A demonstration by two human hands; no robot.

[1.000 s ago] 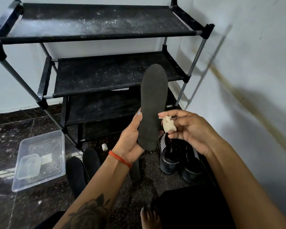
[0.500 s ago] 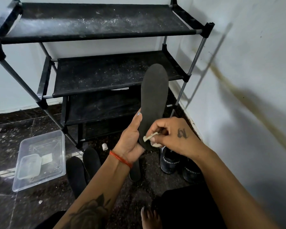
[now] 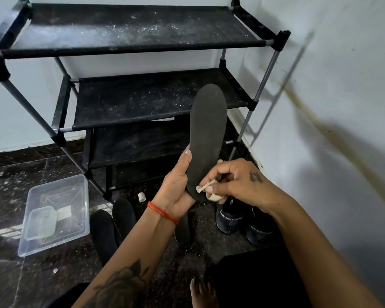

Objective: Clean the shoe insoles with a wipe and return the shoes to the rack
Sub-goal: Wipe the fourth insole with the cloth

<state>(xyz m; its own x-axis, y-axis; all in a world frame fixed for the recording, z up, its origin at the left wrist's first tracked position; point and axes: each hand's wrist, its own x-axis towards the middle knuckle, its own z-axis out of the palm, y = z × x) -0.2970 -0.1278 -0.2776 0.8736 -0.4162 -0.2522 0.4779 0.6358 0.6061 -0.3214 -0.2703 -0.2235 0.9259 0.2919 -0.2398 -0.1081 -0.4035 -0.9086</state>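
The person is in the middle of the cleaning step. The left hand [image 3: 176, 187] holds one dark insole [image 3: 206, 138] up in the air, in front of the shoe rack [image 3: 129, 44]. The heel end of the insole sits in the palm, and the toe end points up. The thumb lies straight along the left edge, and the other fingers are hidden behind the insole, so I cannot tell how they lie.

The right hand [image 3: 236, 182] is down at the heel end. Its fingers [image 3: 216, 188] are curled and pinch a small, crumpled wipe [image 3: 206, 190]. The wipe touches the insole near its bottom edge.

I think the next move is to rub the wipe up the insole, from heel to toe. For that, the left hand has to hold the insole stiff so it does not bend away. The wipe is small, so it may need many short rubs.

Two more insoles [image 3: 113, 223] lie on the floor [image 3: 13, 281] below the left arm. A pair of dark shoes [image 3: 242, 221] stands on the floor under the right hand, close to the wall. A clear plastic tub [image 3: 53, 214] sits to the left. No shoes are on the rack, so a lot of the job is not done yet: the insoles must go back inside the shoes, and then the shoes go on a shelf.
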